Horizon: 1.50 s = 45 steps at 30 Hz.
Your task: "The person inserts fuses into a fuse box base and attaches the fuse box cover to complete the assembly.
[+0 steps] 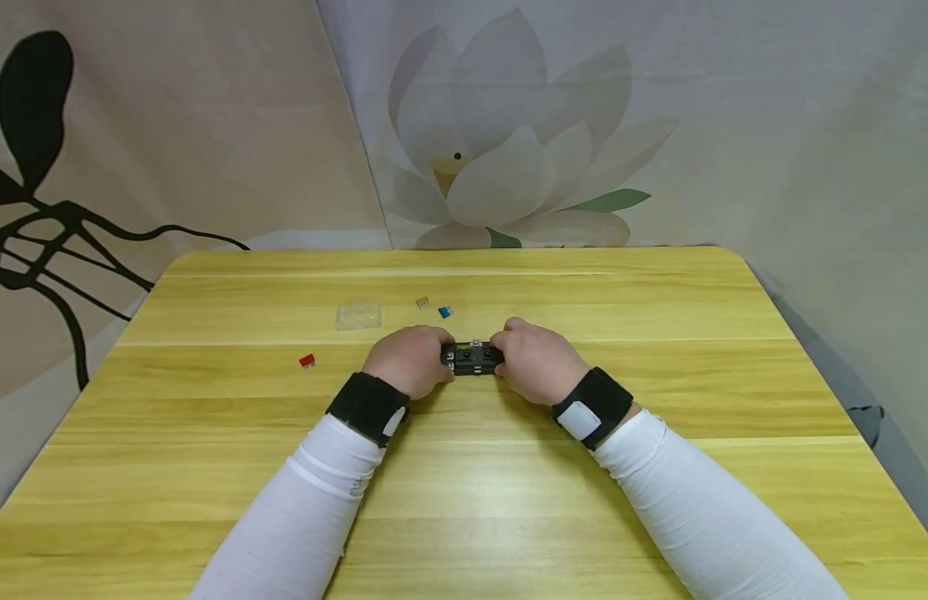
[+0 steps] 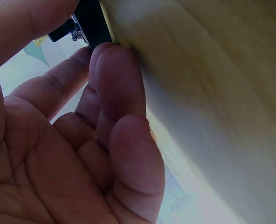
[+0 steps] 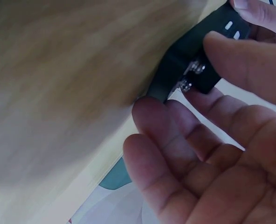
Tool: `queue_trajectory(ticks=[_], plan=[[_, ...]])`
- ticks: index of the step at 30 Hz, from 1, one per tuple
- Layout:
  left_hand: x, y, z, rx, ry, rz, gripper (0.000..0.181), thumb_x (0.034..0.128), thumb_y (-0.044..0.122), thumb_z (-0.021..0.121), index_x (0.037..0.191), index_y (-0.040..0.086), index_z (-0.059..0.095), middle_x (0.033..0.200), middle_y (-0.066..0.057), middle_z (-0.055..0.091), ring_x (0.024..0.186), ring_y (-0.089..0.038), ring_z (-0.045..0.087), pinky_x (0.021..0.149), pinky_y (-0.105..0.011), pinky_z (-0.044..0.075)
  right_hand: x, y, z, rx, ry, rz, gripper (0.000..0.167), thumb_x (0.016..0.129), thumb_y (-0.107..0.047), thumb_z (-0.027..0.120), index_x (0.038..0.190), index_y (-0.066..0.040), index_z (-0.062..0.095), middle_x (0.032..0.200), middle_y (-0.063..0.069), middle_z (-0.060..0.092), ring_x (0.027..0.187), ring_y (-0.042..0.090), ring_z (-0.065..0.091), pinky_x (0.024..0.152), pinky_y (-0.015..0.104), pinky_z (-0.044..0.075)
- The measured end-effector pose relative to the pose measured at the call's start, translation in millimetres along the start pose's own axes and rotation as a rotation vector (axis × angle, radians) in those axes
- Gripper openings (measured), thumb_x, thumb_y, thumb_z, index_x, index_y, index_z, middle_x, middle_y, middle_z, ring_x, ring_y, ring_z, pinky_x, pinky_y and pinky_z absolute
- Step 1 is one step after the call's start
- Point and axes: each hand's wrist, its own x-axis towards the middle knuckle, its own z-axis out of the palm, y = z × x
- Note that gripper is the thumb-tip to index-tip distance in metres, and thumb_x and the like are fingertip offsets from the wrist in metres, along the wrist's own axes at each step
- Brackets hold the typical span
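A small black fuse block (image 1: 474, 357) with metal screw terminals lies between both hands, close to the tabletop. My left hand (image 1: 409, 360) pinches its left end between thumb and fingers. At the other end, my right hand (image 1: 540, 360) grips it the same way. In the right wrist view, the block (image 3: 187, 56) shows bright screws and two pale slots, with the right thumb across its side. Only a dark corner of the block (image 2: 92, 21) appears in the left wrist view. Parts of both ends are hidden by the fingers.
Behind the left hand lie a clear plastic cover (image 1: 358, 317), a tan blade fuse (image 1: 422, 303) and a blue blade fuse (image 1: 445, 312). A red blade fuse (image 1: 307, 361) sits farther left on the wooden table (image 1: 464, 517). A printed cloth (image 1: 771, 125) hangs behind the table.
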Motion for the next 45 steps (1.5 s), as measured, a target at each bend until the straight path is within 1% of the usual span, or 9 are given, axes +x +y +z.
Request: queue_trajectory(ticks=[17, 26, 36, 45], plan=[[0.3, -1.0, 0.4, -0.008, -0.005, -0.009, 0.052, 0.0915, 0.029, 0.083, 0.14, 0.016, 0.069, 0.128, -0.005, 0.073, 0.101, -0.022, 0.065, 0.094, -0.041, 0.055, -0.1, -0.6, 0.0, 0.003, 0.009, -0.008, 0.033, 0.096, -0.018, 0.078, 0.125, -0.003, 0.074, 0.107, 0.01, 0.066, 0.088, 0.018, 0.066, 0.085, 0.035, 0.061], [1.0, -1.3, -0.1, -0.015, 0.0, 0.002, 0.051, 0.0911, 0.029, 0.084, 0.138, 0.015, 0.069, 0.128, -0.005, 0.073, 0.101, -0.021, 0.065, 0.094, -0.041, 0.055, -0.6, 1.7, 1.4, 0.011, 0.035, -0.019, 0.033, 0.095, -0.017, 0.079, 0.125, -0.003, 0.074, 0.106, 0.01, 0.066, 0.087, 0.018, 0.066, 0.084, 0.034, 0.061], [0.3, -1.5, 0.2, -0.019, 0.003, 0.004, 0.05, 0.0908, 0.029, 0.084, 0.137, 0.015, 0.07, 0.127, -0.004, 0.073, 0.101, -0.022, 0.065, 0.095, -0.041, 0.055, -0.4, -0.2, 0.6, 0.02, 0.015, 0.0, 0.033, 0.096, -0.017, 0.078, 0.125, -0.003, 0.073, 0.107, 0.01, 0.067, 0.088, 0.018, 0.066, 0.086, 0.035, 0.061], [1.1, -1.9, -0.2, -0.02, -0.001, 0.006, 0.05, 0.0911, 0.029, 0.084, 0.137, 0.016, 0.07, 0.125, -0.004, 0.073, 0.099, -0.021, 0.064, 0.092, -0.04, 0.054, 0.6, 0.6, 0.7, 0.009, 0.018, -0.004, 0.031, 0.096, -0.017, 0.079, 0.124, -0.004, 0.074, 0.105, 0.009, 0.066, 0.087, 0.018, 0.065, 0.084, 0.035, 0.06]])
